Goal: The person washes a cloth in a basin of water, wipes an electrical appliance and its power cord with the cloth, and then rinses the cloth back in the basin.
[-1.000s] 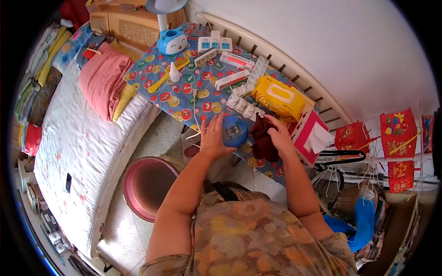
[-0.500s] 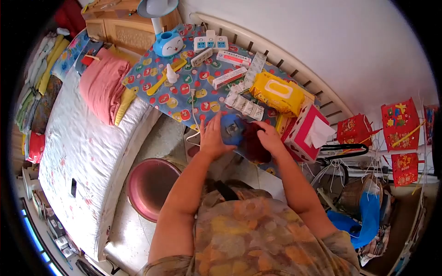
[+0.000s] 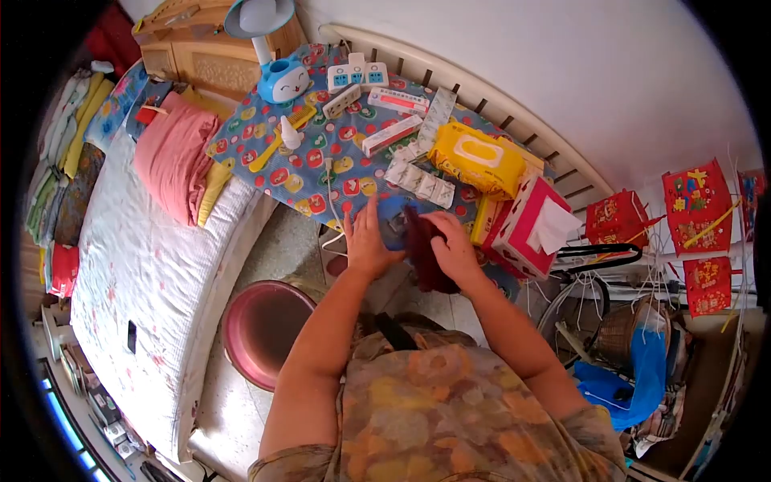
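Observation:
My left hand grips the left side of a rounded blue object with a greyish mark on its face; its exact kind is not clear. Bunched in my right hand is a dark red cloth, which lies against the blue object's right side and hides part of it. Both hands are over the front edge of a table with a patterned cover. Beyond them lie silver blister packs, and a yellow wipes pack sits to the right.
A pink tissue box stands right of my right arm. A reddish basin is on the floor at left, beside the bed. Farther back are a blue lamp, power sockets and a yellow comb.
My right hand has moved left with the dark red cloth, which now covers more of the blue object's right side. My left hand stays on the blue object. The view has shifted slightly.

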Demonstrator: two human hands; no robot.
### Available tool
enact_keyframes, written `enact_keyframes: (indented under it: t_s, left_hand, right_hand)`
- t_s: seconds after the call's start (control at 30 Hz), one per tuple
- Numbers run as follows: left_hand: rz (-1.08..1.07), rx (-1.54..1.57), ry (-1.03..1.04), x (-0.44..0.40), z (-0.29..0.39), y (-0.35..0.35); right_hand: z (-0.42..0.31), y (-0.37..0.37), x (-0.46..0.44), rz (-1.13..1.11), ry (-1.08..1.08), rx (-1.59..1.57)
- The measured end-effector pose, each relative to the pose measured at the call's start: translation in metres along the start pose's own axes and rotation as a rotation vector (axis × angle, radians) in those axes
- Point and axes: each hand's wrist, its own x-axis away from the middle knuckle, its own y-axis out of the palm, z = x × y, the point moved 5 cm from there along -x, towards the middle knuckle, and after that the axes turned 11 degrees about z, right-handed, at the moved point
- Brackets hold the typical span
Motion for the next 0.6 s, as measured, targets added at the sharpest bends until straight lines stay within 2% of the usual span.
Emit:
enact_keyframes:
  t_s: [0.07,0.17,0.23,0.4,0.47,0.5,0.57,0.6]
  left_hand:
    - [0.023,0.006,0.002,0.000,-0.002,0.001]
    - [0.043,-0.015,0.032,0.000,-0.004,0.006]
    - [0.078,-0.047,0.063,0.000,-0.011,0.014]
    - [0.152,-0.195,0.149,-0.003,-0.022,0.021]
    - [-0.016,-0.048,0.021,-0.002,-0.001,0.000]
    - [-0.018,-0.052,0.024,-0.003,0.003,-0.009]
    - [-0.152,-0.065,0.084,-0.009,0.009,-0.019]
    - [-0.152,-0.070,0.092,-0.013,0.008,-0.024]
  right_hand:
    - [-0.003,0.007,-0.001,0.058,-0.045,-0.051]
    - [-0.005,0.017,0.009,0.032,-0.024,0.065]
    - [-0.009,0.019,0.018,-0.036,-0.086,0.070]
    - [0.009,0.023,0.030,-0.117,0.013,-0.126]
    - [0.031,0.012,0.029,0.000,0.256,-0.289]
    - [0.028,0.005,0.028,0.003,0.257,-0.294]
    - [0.031,-0.008,0.032,0.052,0.619,-0.558]
    - [0.036,-0.013,0.033,0.058,0.642,-0.568]
